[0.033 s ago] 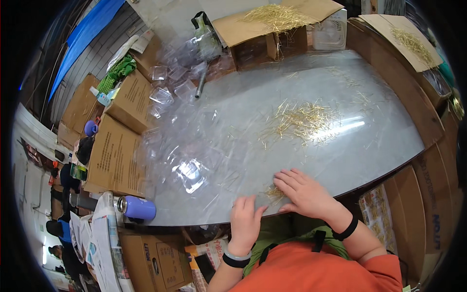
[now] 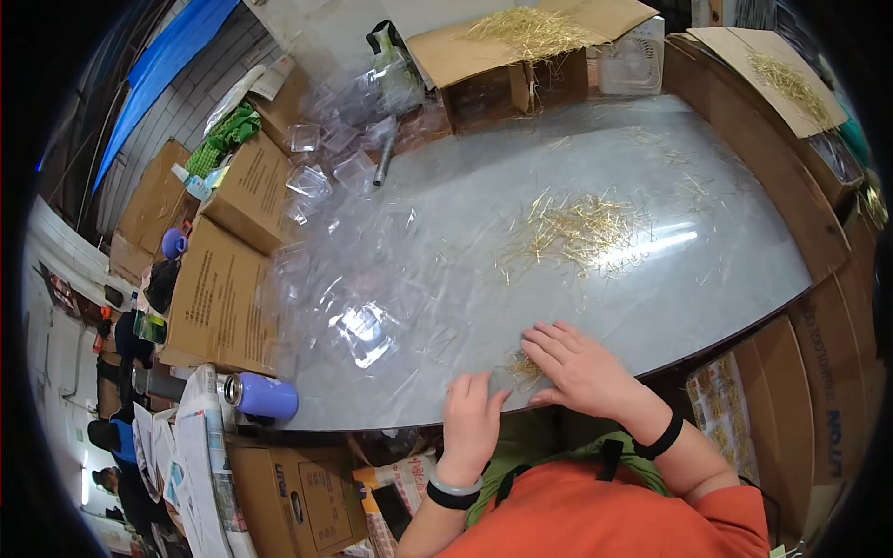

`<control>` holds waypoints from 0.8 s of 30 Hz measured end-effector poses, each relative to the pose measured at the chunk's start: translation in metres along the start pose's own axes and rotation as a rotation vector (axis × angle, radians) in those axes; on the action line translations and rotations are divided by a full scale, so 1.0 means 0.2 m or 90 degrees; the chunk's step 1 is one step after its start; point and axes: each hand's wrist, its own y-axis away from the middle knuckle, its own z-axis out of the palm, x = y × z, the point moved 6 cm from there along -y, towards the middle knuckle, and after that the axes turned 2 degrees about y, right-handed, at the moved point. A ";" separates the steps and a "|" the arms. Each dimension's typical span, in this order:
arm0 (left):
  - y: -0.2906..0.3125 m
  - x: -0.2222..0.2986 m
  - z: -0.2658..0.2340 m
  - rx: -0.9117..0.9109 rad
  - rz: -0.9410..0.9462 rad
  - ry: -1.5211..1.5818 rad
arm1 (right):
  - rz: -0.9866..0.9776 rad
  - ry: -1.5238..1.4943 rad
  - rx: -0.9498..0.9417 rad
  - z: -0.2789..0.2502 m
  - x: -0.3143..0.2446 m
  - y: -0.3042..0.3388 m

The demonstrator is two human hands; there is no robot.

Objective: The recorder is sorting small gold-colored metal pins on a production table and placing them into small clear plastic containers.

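My left hand (image 2: pixel 470 418) rests at the near edge of the grey table (image 2: pixel 446 186), its thumb apart from its fingers and nothing visible in its grip. Just right of it, my right hand (image 2: pixel 584 370) lies with fingers stretched out and close together. Between the two hands is a small bunch of thin gold wire-like pieces (image 2: pixel 526 368), partly covered by the right fingers; what the pieces are is too fine to tell. A larger loose pile of such gold pieces (image 2: pixel 581 228) is spread farther off, beyond my right hand.
Clear plastic boxes (image 2: pixel 312 184) crowd the table's left side, with a dark metal tube (image 2: pixel 382 164) beside them. A purple flask (image 2: pixel 265 396) lies at the near left corner. Cardboard boxes (image 2: pixel 223 312) line the left. An open carton (image 2: pixel 484 98) stands at the back.
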 end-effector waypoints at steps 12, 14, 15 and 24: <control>-0.10 0.04 -0.01 -0.064 0.072 0.149 | -0.032 -0.143 -0.031 0.03 0.04 -0.04; -0.08 0.05 0.01 -0.072 0.097 0.042 | -0.028 -0.187 -0.031 -0.01 0.04 -0.04; -0.08 0.05 0.03 -0.077 0.109 -0.011 | -0.026 -0.193 -0.030 -0.02 0.04 -0.04; -0.02 0.16 0.19 -0.053 0.029 0.200 | -0.007 -0.186 0.011 0.00 0.05 -0.02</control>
